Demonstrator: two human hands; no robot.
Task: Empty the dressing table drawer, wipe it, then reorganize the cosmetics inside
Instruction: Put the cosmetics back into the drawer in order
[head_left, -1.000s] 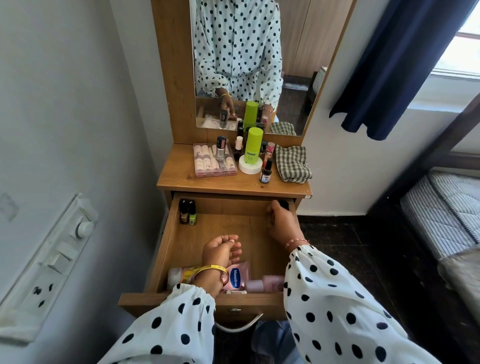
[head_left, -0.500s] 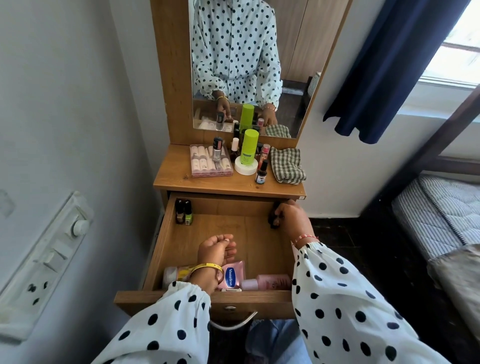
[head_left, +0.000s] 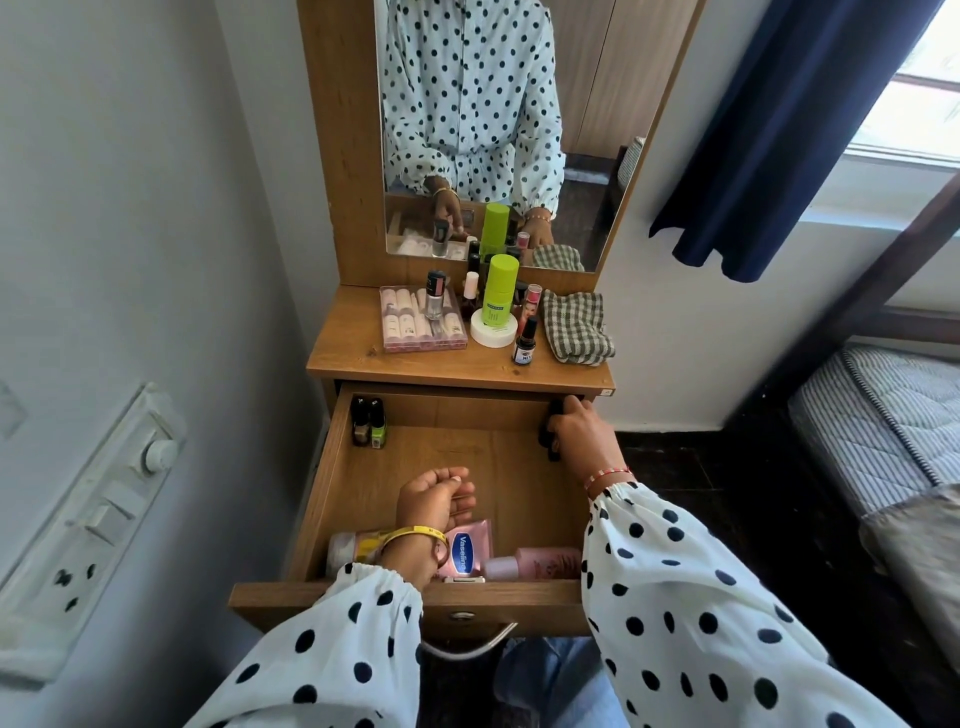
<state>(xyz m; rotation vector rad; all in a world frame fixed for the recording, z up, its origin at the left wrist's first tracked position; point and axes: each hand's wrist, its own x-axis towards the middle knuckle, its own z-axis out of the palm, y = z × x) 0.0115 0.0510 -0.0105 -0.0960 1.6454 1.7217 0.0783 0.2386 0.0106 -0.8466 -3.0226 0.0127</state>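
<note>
On the crowded tabletop (head_left: 363, 358), space remains; right hand (head_left: 579, 434) grasps a dark item (head_left: 551, 434) in the drawer (head_left: 332, 467); left hand (head_left: 434, 499) is loosely curled, holding nothing. Lift straight, clearing the rim.

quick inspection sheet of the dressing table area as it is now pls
surface: dressing table top holds cosmetics; the drawer below is pulled open.
job's things: two nail polish bottles in the drawer's far left corner; Vaseline tube, pink bottle and another tube along its front; checked cloth on top.
clutter: green bottle, lipstick tray, small bottles on top.
hands: left hand loosely curled over the drawer floor, holding nothing; right hand grips a dark item at the far right corner.
cables: nothing seen.
surroundings: mirror, switch panel, curtain, bed.
</note>
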